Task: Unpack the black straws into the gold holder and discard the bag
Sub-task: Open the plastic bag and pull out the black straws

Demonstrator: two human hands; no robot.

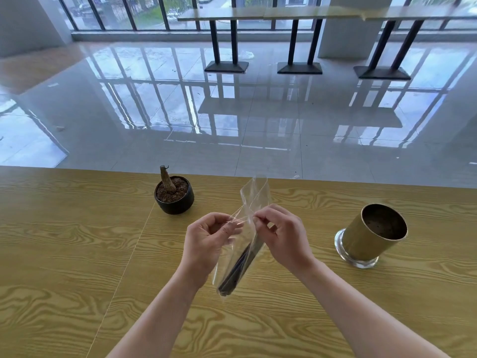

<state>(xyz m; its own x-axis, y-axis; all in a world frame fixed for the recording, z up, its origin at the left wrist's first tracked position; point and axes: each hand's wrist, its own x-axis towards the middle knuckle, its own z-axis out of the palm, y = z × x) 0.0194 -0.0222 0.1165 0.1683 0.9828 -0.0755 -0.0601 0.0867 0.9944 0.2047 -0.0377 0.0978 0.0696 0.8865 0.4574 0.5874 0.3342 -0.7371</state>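
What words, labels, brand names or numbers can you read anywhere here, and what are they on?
None: no text can be read in this view.
The clear bag, the gold holder and the black plant pot show no print or label.

Empty café, high bar tables (271, 15) by windows (144, 11), tiled floor (232, 112)

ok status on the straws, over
Left hand and right hand both pinch the clear bag. Black straws inside it. Gold holder holds none, nothing between.
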